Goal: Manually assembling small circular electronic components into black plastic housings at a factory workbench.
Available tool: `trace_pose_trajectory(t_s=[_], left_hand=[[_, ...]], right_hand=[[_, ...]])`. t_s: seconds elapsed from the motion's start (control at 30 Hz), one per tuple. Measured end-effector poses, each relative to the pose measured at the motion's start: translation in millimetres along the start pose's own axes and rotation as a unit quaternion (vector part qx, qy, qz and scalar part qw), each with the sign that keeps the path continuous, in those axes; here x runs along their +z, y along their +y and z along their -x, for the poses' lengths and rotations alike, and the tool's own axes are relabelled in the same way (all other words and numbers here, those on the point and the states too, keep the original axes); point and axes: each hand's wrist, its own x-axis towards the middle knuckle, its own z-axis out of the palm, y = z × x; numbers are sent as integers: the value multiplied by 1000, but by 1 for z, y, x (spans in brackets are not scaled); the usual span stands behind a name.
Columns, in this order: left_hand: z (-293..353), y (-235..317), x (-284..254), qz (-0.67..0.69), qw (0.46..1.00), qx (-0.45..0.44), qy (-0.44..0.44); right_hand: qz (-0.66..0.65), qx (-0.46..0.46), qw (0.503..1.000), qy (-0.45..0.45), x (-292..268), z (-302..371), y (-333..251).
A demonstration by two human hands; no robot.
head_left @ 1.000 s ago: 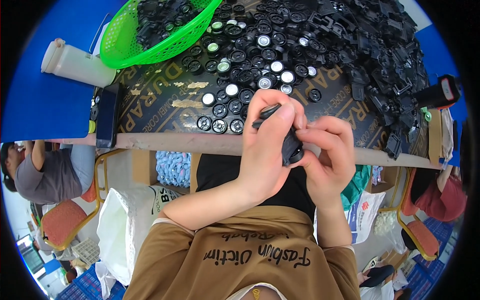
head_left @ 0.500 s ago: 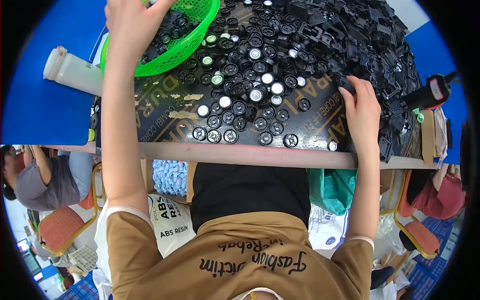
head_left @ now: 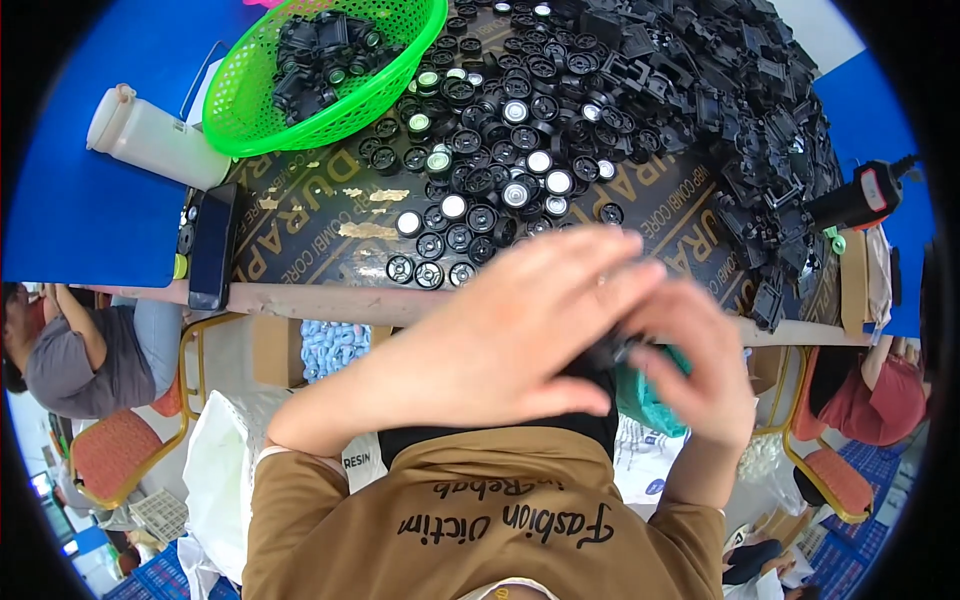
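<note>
Both my hands meet above the table's front edge, blurred by motion. My left hand [head_left: 520,330] reaches across with its fingers stretched out and its thumb apart. Its fingertips overlap my right hand [head_left: 700,355], whose fingers curl around a dark piece, seemingly a black plastic part [head_left: 604,353]. Most of that part is hidden between the hands. Behind them, small black wheels [head_left: 481,218], several with silvery faces, lie spread over the dark board [head_left: 330,245]. A heap of black plastic parts [head_left: 760,150] covers the right side.
A green basket [head_left: 240,140] holding black wheeled assemblies stands at the back left. Beside it are a white bottle [head_left: 150,140] and a dark phone [head_left: 212,245]. A black handheld tool [head_left: 860,195] lies at the right, near the heap. Two people sit at the sides.
My left hand has come from the green basket to my right hand. The right hand has moved from the heap's edge toward me and now has a black part. The phone is uncovered.
</note>
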Motion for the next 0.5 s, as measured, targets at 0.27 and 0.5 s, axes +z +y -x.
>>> trace_pose_trajectory(t_s=[0.27, 0.5], left_hand=[[17, 7, 17, 97, 985, -142, -10], [38, -7, 24, 459, 817, -316, 151]], right_hand=[[-439, 83, 884, 140, 38, 10, 14], [248, 35, 954, 162, 34, -41, 64]])
